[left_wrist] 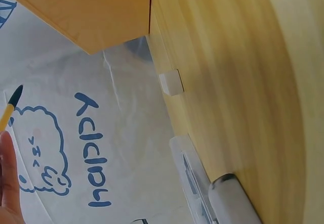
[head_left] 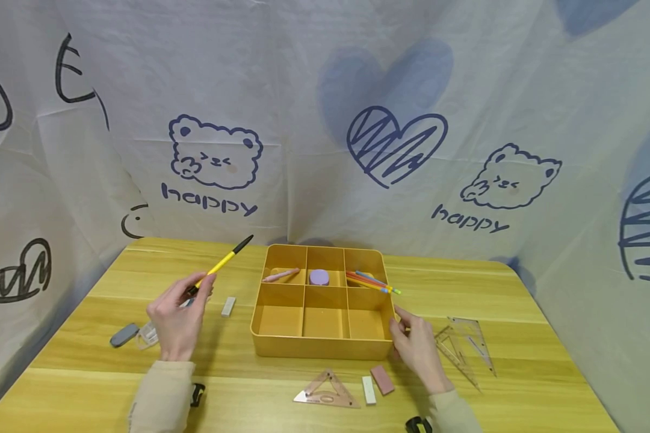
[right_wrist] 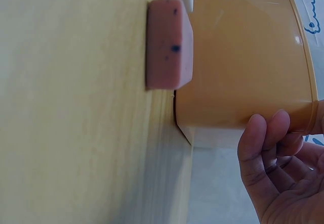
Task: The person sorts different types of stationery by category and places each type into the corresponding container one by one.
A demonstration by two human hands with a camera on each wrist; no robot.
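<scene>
My left hand (head_left: pixel 181 310) is raised over the left part of the table, pinching a yellow pen (head_left: pixel 223 261) with black ends, its far end tilted up toward the right. In the left wrist view the pen (left_wrist: pixel 9 114) shows at the left edge. At the right side of a yellow compartment box (head_left: pixel 325 347), my right hand (head_left: pixel 418 346) grips the wall, thumb at the rim and fingers against the outside. In the box's back row lie a pink pen (head_left: pixel 281 275), a purple round item (head_left: pixel 319 277) and several coloured sticks (head_left: pixel 367 281). The front compartments hold nothing.
A white eraser (head_left: pixel 228 307) and a grey oblong item (head_left: pixel 124 335) lie left of the box. In front are a triangle ruler (head_left: pixel 325 397), another white eraser (head_left: pixel 369 390) and a pink eraser (head_left: pixel 382 380). Clear set squares (head_left: pixel 473 343) lie right.
</scene>
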